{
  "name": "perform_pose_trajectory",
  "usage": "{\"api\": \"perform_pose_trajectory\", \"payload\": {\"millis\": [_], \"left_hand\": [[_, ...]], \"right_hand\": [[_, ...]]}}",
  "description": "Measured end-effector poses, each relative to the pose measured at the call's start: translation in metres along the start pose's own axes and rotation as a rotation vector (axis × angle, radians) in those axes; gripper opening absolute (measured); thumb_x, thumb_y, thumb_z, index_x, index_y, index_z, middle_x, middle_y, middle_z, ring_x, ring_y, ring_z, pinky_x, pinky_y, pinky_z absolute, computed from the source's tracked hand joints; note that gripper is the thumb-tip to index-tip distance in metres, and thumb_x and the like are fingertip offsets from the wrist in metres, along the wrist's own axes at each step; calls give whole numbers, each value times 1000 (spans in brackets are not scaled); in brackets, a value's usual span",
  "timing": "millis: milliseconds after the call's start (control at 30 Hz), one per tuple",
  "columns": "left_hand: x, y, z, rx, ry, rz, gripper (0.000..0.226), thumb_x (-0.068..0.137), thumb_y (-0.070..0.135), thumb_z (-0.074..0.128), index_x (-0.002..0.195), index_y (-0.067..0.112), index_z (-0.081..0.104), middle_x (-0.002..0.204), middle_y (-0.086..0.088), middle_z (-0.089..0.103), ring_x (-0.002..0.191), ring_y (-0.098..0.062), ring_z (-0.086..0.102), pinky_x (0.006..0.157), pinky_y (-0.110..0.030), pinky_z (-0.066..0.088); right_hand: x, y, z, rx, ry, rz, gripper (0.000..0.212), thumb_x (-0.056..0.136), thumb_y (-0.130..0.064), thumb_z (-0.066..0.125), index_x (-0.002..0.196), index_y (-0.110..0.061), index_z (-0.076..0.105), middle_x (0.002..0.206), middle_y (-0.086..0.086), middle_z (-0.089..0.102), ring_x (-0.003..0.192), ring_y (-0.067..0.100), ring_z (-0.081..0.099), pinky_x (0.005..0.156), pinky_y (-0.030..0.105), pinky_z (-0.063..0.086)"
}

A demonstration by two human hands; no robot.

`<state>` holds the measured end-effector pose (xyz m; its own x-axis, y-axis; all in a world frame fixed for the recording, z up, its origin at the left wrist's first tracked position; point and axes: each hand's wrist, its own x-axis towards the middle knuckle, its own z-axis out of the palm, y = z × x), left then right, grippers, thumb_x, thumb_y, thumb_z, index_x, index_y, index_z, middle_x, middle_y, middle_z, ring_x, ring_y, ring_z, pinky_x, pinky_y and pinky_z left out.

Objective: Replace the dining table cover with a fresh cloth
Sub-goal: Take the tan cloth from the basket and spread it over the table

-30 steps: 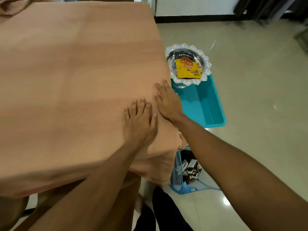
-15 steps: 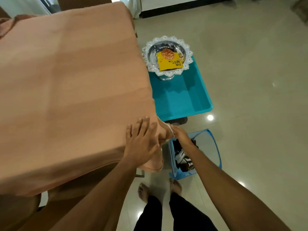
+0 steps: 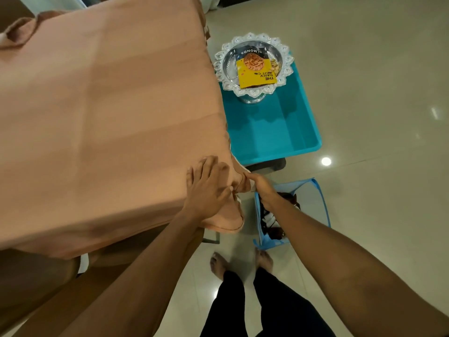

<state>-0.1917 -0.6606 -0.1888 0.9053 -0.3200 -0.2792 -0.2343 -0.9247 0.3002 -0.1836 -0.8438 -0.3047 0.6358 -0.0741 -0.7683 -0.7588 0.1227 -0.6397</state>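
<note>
A peach-coloured cloth (image 3: pixel 109 113) covers the dining table and hangs over its near and right edges. My left hand (image 3: pixel 206 188) lies flat on the cloth at the table's near right corner, fingers spread. Just off that corner, my right hand (image 3: pixel 263 188) pinches the cloth's hanging fold beside the edge. At the far left the cloth is bunched in a rumpled fold (image 3: pixel 21 32).
A teal plastic bin (image 3: pixel 274 132) stands on the floor right of the table, bearing a silver footed tray (image 3: pixel 227 74) with a yellow almond packet (image 3: pixel 256 74). A blue mesh basket (image 3: pixel 318 200) with dark cloth sits beside my feet (image 3: pixel 240 262). Glossy tiled floor stretches to the right.
My right hand left the tabletop, dropped off the corner and took hold of the hanging cloth. My left hand slid to the corner. The view rose and pulled back.
</note>
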Motion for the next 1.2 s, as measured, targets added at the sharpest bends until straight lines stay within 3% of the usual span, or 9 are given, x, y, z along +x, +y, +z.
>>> {"api": "perform_pose_trajectory", "payload": {"millis": [167, 333, 467, 567, 700, 867, 1067, 1133, 1200], "left_hand": [[-5, -5, 2, 68, -113, 36, 73, 99, 48, 43, 157, 37, -1, 164, 5, -22, 150, -19, -24, 120, -55, -12], [0, 12, -10, -135, 23, -64, 52, 93, 52, 48, 142, 36, 41, 163, 5, 18, 151, -19, 11, 121, -58, 6], [7, 33, -39, -471, 149, -327, 48, 82, 63, 39, 108, 32, 65, 117, 8, 65, 108, -16, 58, 101, -49, 44], [16, 40, -64, -703, 44, -509, 52, 85, 68, 45, 98, 23, 68, 96, 2, 71, 89, -21, 66, 81, -37, 52], [26, 37, -92, -1086, -127, -715, 42, 92, 51, 55, 99, 12, 69, 92, -8, 72, 78, -24, 66, 66, -30, 48], [30, 19, -113, -1231, -62, -703, 22, 96, 13, 44, 82, 13, 62, 79, -6, 64, 72, -22, 60, 65, -32, 49], [37, -2, -132, -1072, 311, -625, 21, 94, 9, 40, 103, 6, 59, 91, -7, 61, 84, -23, 57, 62, -30, 45], [36, -9, -144, -1023, 345, -535, 20, 95, 20, 49, 108, 8, 58, 94, -3, 62, 86, -20, 58, 65, -31, 46], [33, -22, -159, -822, 185, -426, 31, 89, 40, 67, 103, 14, 59, 91, 2, 64, 81, -16, 61, 70, -30, 50]], "right_hand": [[-15, 0, -9, -221, 302, -217, 26, 82, -25, 78, 104, -19, 66, 94, -1, 68, 92, 23, 66, 82, 41, 57], [-59, -40, -11, -275, 97, -395, 17, 87, -19, 76, 99, -23, 64, 93, -2, 68, 93, 19, 66, 84, 40, 57], [-96, -76, -6, -362, -90, -549, 36, 87, -16, 78, 119, -22, 61, 106, -7, 67, 97, 5, 62, 81, 20, 52], [-113, -98, 8, -453, -277, -637, 62, 86, -6, 75, 143, -14, 51, 127, -7, 63, 111, 0, 60, 94, 15, 49], [-123, -106, 35, -507, -323, -769, 55, 78, -4, 70, 131, -7, 59, 118, 9, 70, 107, 20, 68, 93, 41, 56], [-124, -103, 49, -434, -372, -779, 56, 83, -10, 78, 136, -10, 62, 131, 0, 67, 115, 3, 63, 98, 21, 50], [-110, -105, 70, -47, 93, -610, 12, 90, -15, 73, 90, -27, 73, 81, -6, 70, 76, 11, 65, 71, 33, 54], [-100, -107, 75, -134, 239, -595, 15, 90, -14, 69, 98, -26, 72, 81, -6, 67, 76, 13, 63, 74, 39, 56], [-92, -105, 83, -318, 303, -613, 30, 87, -8, 63, 113, -24, 69, 96, -4, 65, 89, 16, 63, 85, 41, 55]]}}
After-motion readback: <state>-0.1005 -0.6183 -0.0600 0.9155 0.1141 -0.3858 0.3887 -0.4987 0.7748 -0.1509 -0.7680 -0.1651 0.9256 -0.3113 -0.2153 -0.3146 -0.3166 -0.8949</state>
